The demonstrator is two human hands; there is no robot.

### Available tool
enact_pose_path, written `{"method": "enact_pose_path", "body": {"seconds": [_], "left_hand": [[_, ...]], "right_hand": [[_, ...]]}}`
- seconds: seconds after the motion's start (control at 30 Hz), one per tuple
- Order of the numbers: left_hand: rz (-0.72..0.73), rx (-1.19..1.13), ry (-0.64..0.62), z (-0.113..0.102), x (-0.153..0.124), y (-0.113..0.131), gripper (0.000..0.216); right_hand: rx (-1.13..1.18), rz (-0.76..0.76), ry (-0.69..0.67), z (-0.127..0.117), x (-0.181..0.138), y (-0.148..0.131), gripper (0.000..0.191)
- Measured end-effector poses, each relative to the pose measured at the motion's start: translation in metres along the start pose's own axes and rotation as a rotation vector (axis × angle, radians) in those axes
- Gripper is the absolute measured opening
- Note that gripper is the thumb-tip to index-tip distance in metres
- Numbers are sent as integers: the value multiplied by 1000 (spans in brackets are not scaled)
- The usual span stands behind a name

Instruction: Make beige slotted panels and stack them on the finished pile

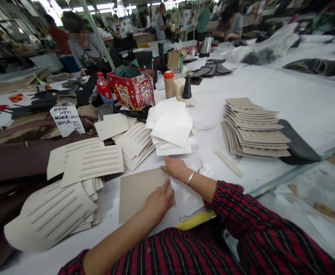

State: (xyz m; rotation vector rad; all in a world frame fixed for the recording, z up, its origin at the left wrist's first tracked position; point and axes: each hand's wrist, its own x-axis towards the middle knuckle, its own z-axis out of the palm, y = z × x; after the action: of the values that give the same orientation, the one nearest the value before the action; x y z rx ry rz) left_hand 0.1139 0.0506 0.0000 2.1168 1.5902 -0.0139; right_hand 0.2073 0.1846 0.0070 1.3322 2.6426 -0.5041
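Observation:
A flat tan card piece (pixel 135 191) lies on the white table (pixel 299 99) right in front of me. My left hand (pixel 158 201) presses down on its right side, fingers together. My right hand (pixel 174 168), with a silver bracelet on the wrist, holds the piece's upper right corner. Just beyond my right hand sits a stack of white sheets (pixel 173 130). Both my sleeves are red and black striped.
A fanned stack of tan pieces (pixel 253 130) stands to the right, with thin strips (pixel 228 162) beside it. Slotted cream pieces (pixel 93 160) and brown leather (pixel 12 160) crowd the left. A red printed bag (pixel 133 91) and bottles stand behind. A person (pixel 84 42) works at the back left.

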Motion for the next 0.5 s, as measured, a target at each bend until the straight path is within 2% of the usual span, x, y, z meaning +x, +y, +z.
{"method": "enact_pose_path", "body": {"seconds": [0.07,0.13,0.2,0.27,0.37,0.43,0.5], "left_hand": [[97,-82,67,-7,-12,-9,30],[139,-173,266,-10,-34,-24,32],[73,-190,503,-3,-63,-41,36],[-11,-130,609,12,-90,-55,40],[-44,27,524,41,-116,-63,46],[-31,138,443,54,-124,-62,49],[2,220,387,58,-127,-58,50]], "right_hand": [[-13,66,73,4,-16,-5,40],[-16,42,170,11,-40,-8,33],[7,-86,271,23,-70,-13,30],[45,-267,335,40,-101,-21,34],[36,-445,347,68,-133,-35,38],[-25,-473,320,80,-143,-43,38],[-88,-480,305,86,-146,-49,40]]}}
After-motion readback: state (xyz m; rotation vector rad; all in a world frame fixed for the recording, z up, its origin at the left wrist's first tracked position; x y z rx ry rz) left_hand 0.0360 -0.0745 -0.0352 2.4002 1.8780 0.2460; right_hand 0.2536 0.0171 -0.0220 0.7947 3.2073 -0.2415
